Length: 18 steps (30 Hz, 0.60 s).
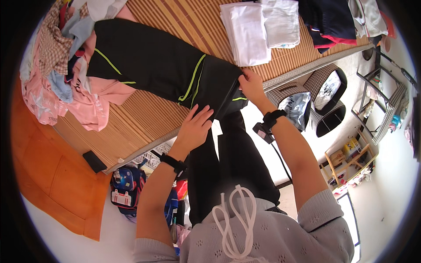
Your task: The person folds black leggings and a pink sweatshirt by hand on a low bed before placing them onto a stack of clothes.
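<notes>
A black garment [162, 61] with neon-green piping, looking like trousers, stretches over the bamboo mat at a slant. Its near right end lies over the mat's edge, in front of my legs. My right hand [251, 85] pinches the corner of that end between thumb and fingers. Against the garment's lower edge, my left hand [195, 127] rests with its fingers stretched out over the fabric; its thumb is hard to make out. Both wrists carry black straps, and a small dark box hangs at the right one.
Crumpled pink, checked and blue clothes [79, 96] are heaped at the far left. White folded cloths [247, 35] and dark folded clothes [329, 22] sit along the back right. Beyond the bamboo mat's [127, 127] edge are patterned stools [322, 92], and a backpack [125, 188] stands below.
</notes>
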Available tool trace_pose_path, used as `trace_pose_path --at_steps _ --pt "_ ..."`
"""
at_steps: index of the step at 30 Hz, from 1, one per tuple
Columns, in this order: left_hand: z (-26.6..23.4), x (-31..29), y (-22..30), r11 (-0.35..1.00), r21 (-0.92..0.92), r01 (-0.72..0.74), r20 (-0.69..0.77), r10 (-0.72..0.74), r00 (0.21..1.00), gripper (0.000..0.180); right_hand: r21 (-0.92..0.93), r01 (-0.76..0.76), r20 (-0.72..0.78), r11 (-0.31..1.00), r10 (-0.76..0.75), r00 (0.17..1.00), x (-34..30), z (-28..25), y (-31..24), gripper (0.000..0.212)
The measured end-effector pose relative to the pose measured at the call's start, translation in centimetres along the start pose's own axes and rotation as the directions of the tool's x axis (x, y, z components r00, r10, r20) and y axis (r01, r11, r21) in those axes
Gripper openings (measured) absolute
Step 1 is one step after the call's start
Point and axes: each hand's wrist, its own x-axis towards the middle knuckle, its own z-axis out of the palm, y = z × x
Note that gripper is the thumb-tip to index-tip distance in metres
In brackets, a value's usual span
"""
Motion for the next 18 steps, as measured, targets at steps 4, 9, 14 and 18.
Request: trace_pose_path --at_steps 4,9,14,18 --pt "1.2 -0.9 0.9 0.998 -0.056 0.012 -0.116 -0.019 0.993 0.01 0.038 -0.082 0.09 0.996 0.078 0.993 0.2 -1.0 0.1 0.017" --pt "2.4 -3.1 1.5 0.997 -0.016 0.077 -0.299 -0.078 0.951 0.007 0.031 -0.061 0.148 0.998 0.056 0.987 -0.3 -1.9 0.4 0.02" --pt "4.1 -2.4 0.3 0.98 0.126 0.152 -0.201 -0.125 0.972 0.004 -0.219 0.216 0.082 0.952 -0.202 0.976 -3.3 -2.1 -3.1 0.03" --pt "1.1 0.2 1.0 0.978 0.0 0.207 0.134 -0.205 0.97 0.006 -0.195 0.441 0.092 0.876 -0.432 0.897 -4.4 -1.7 -3.7 0.029"
